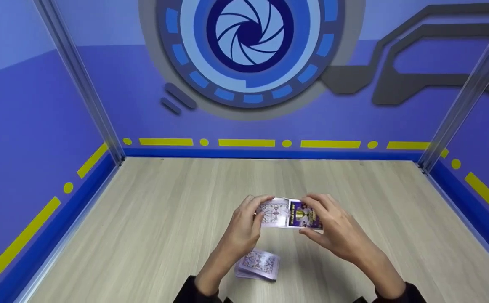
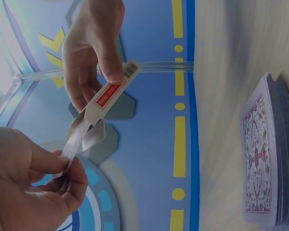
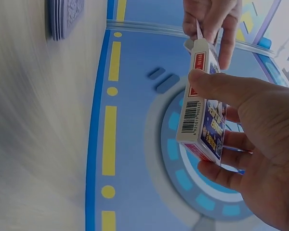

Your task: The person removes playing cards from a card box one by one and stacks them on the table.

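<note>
My right hand point(image 1: 335, 225) grips a small playing-card box point(image 3: 198, 106) by its edges, thumb on the barcode side. The box has a purple printed face and white and red narrow sides. Its open end faces my left hand point(image 1: 242, 223), which pinches several playing cards point(image 1: 275, 212) with patterned backs. In the left wrist view these cards point(image 2: 76, 139) sit partly inside the box mouth, beside a loose white flap point(image 2: 94, 138). Both hands hold box and cards above the table. Below them a deck of playing cards point(image 1: 259, 265) lies back-up in a slightly uneven stack.
The light wood table point(image 1: 164, 235) is bounded by a blue-purple back wall point(image 1: 114, 97) and side walls with yellow markings. Clear strips point(image 1: 78, 80) run up the corners.
</note>
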`<state>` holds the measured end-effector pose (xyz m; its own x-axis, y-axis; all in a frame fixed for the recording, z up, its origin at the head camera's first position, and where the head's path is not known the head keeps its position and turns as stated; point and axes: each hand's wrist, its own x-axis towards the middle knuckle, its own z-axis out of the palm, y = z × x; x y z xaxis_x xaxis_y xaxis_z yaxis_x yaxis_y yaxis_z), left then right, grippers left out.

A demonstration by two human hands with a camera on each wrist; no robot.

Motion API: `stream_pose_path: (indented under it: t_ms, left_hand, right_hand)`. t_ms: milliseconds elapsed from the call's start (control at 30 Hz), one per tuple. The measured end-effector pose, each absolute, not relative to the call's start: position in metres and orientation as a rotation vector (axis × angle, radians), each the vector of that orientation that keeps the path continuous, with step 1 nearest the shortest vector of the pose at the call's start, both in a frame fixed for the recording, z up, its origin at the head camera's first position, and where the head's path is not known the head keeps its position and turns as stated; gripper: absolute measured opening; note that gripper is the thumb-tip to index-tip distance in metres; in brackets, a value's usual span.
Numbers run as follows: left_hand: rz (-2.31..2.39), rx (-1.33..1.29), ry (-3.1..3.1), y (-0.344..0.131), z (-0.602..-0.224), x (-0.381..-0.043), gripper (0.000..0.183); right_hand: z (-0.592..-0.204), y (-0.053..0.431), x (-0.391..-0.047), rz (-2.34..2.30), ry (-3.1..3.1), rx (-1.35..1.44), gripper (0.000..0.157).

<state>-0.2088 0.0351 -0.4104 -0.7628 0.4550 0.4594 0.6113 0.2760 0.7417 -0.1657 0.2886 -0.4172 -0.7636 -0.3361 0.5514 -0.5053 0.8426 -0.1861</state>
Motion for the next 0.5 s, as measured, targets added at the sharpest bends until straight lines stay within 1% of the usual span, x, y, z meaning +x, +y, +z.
stream_pose_path:
  t_ms: [233,300,400,500]
  left_hand:
    - [-1.305,-0.929,-2.442,0.038,-0.413,-0.209,0.047]
    - [-1.169,-0.919,-2.479,0.039,-0.416,-0.209,0.053]
    - [-0.94,-0.896,-2.491,0.041,-0.42,-0.207,0.067]
    - [-0.781,-0.875,-2.455,0.042,-0.423,-0.208,0.072]
  right_hand:
    - [-0.416,0.295,-0.167,0.419,-2.489,0.595,0.073]
    - [-0.416,0.294,-0.167,0.415,-2.494,0.599,0.073]
    - [-0.417,0.291,-0.166,0.421,-2.505,0.614,0.073]
    - [-0.417,0.289,-0.166,0.419,-2.512,0.628,0.072]
